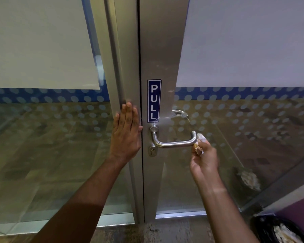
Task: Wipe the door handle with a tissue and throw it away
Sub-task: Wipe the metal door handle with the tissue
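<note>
A brushed steel lever door handle (174, 143) juts from the metal door stile, with a keyhole (152, 151) below its base. My right hand (204, 158) pinches a crumpled white tissue (199, 142) against the handle's right end, where the bar bends back toward the door. My left hand (125, 133) lies flat, fingers together and pointing up, on the metal frame just left of the door gap, holding nothing.
A blue PULL sticker (154, 100) runs down the stile above the handle. Frosted and dotted glass panels flank the frame. A bin lined with a black bag (277, 230), holding crumpled paper, stands on the floor at the bottom right.
</note>
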The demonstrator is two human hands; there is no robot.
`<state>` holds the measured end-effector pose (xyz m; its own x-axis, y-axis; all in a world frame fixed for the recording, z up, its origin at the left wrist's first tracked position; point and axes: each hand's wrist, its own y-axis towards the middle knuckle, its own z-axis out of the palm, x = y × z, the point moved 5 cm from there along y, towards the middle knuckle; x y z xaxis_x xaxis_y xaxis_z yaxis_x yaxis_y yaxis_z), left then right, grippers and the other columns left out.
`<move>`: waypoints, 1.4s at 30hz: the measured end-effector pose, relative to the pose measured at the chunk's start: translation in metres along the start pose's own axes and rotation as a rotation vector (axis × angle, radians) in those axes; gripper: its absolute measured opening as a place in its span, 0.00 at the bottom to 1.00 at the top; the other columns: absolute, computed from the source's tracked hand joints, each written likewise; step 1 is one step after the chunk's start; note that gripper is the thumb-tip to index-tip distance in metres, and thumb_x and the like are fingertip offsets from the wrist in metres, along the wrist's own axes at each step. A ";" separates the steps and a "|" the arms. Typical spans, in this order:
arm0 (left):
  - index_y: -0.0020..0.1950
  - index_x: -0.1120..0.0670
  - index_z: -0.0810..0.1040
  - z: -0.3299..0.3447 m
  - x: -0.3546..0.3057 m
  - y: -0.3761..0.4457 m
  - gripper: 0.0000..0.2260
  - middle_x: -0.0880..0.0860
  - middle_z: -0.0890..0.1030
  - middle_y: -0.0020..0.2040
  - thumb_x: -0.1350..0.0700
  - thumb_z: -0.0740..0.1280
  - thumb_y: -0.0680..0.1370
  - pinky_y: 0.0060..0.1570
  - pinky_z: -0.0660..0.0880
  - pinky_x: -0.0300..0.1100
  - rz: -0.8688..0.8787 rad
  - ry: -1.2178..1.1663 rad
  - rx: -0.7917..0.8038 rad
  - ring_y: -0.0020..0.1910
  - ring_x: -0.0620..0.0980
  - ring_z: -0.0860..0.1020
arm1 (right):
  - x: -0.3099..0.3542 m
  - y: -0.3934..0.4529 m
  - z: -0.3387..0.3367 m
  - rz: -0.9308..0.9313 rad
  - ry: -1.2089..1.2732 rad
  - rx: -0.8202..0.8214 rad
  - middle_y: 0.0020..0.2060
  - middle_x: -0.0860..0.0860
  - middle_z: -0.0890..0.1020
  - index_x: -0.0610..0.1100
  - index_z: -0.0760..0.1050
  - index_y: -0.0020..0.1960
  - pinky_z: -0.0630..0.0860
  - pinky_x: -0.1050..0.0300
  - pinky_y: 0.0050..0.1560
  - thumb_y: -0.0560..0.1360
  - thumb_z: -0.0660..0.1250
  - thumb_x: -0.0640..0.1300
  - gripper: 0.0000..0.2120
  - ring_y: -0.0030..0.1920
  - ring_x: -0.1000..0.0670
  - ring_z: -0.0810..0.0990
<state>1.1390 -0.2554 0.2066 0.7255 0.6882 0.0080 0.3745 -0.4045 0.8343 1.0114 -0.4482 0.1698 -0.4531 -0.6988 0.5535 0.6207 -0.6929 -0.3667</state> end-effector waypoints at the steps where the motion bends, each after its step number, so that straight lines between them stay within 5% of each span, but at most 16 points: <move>1: 0.78 0.56 0.35 0.000 0.000 0.000 0.32 0.53 0.32 0.78 0.56 0.53 0.82 0.76 0.36 0.48 -0.003 -0.001 0.001 0.78 0.51 0.36 | 0.005 0.000 0.004 -0.018 -0.045 -0.006 0.48 0.43 0.83 0.29 0.74 0.62 0.73 0.70 0.31 0.73 0.58 0.25 0.18 0.31 0.57 0.79; 4: 0.78 0.56 0.35 0.000 -0.001 -0.001 0.32 0.53 0.31 0.78 0.55 0.52 0.82 0.76 0.35 0.48 -0.011 0.002 0.010 0.78 0.52 0.36 | 0.022 0.000 0.017 -0.100 -0.300 -0.003 0.37 0.48 0.86 0.34 0.80 0.52 0.79 0.64 0.46 0.71 0.63 0.26 0.13 0.37 0.55 0.83; 6: 0.78 0.56 0.35 0.000 0.000 -0.002 0.31 0.53 0.32 0.78 0.55 0.52 0.82 0.76 0.36 0.48 -0.012 -0.003 0.011 0.78 0.52 0.36 | 0.030 -0.001 0.026 -0.180 -0.489 0.070 0.42 0.47 0.86 0.39 0.81 0.50 0.78 0.62 0.51 0.73 0.65 0.28 0.11 0.44 0.53 0.83; 10: 0.78 0.57 0.36 -0.001 -0.002 0.000 0.32 0.54 0.32 0.78 0.55 0.53 0.82 0.77 0.37 0.49 -0.005 -0.011 0.023 0.79 0.52 0.37 | 0.045 -0.009 0.031 -0.364 -0.666 0.145 0.45 0.49 0.85 0.42 0.82 0.50 0.76 0.69 0.42 0.76 0.66 0.33 0.08 0.45 0.56 0.82; 13: 0.78 0.58 0.37 -0.003 -0.002 -0.001 0.32 0.55 0.33 0.79 0.55 0.53 0.81 0.77 0.37 0.49 -0.013 0.004 0.047 0.79 0.53 0.38 | 0.048 -0.017 0.030 -0.580 -0.814 0.203 0.44 0.51 0.84 0.45 0.83 0.50 0.76 0.68 0.45 0.76 0.66 0.35 0.09 0.44 0.58 0.81; 18: 0.78 0.59 0.39 -0.004 -0.002 -0.001 0.30 0.55 0.34 0.79 0.55 0.52 0.81 0.77 0.38 0.50 -0.019 0.000 0.074 0.79 0.54 0.39 | 0.019 -0.047 0.057 -1.030 -1.371 0.563 0.48 0.50 0.83 0.46 0.85 0.49 0.76 0.61 0.55 0.69 0.64 0.27 0.19 0.51 0.53 0.80; 24: 0.78 0.59 0.40 -0.006 -0.003 -0.001 0.30 0.55 0.35 0.79 0.55 0.52 0.81 0.77 0.38 0.50 -0.022 -0.012 0.077 0.79 0.54 0.40 | -0.018 -0.065 0.064 -1.051 -1.663 0.904 0.51 0.47 0.83 0.43 0.84 0.51 0.74 0.59 0.55 0.67 0.67 0.32 0.16 0.53 0.47 0.78; 28: 0.78 0.60 0.41 -0.008 -0.004 0.000 0.30 0.55 0.35 0.79 0.56 0.52 0.81 0.77 0.37 0.50 -0.020 0.002 0.080 0.79 0.54 0.39 | -0.003 -0.061 0.051 -1.098 -1.678 0.846 0.49 0.49 0.83 0.43 0.84 0.49 0.76 0.56 0.52 0.66 0.66 0.29 0.16 0.51 0.49 0.78; 37: 0.78 0.61 0.43 -0.009 -0.005 0.000 0.30 0.56 0.35 0.79 0.57 0.54 0.81 0.77 0.38 0.50 -0.023 0.006 0.078 0.79 0.55 0.39 | 0.056 -0.022 0.031 -1.158 -1.856 0.448 0.44 0.47 0.84 0.42 0.84 0.50 0.73 0.58 0.43 0.67 0.66 0.25 0.18 0.45 0.47 0.77; 42: 0.78 0.61 0.42 -0.010 -0.006 0.000 0.31 0.57 0.36 0.79 0.58 0.55 0.81 0.77 0.38 0.51 -0.028 0.002 0.082 0.79 0.56 0.40 | 0.069 -0.009 0.020 -1.135 -1.844 0.296 0.46 0.44 0.84 0.42 0.84 0.52 0.71 0.60 0.48 0.71 0.65 0.27 0.17 0.48 0.45 0.80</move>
<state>1.1287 -0.2534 0.2117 0.7130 0.7010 -0.0133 0.4407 -0.4333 0.7861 0.9871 -0.4866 0.2260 0.2429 0.9045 0.3507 0.7412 -0.4062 0.5344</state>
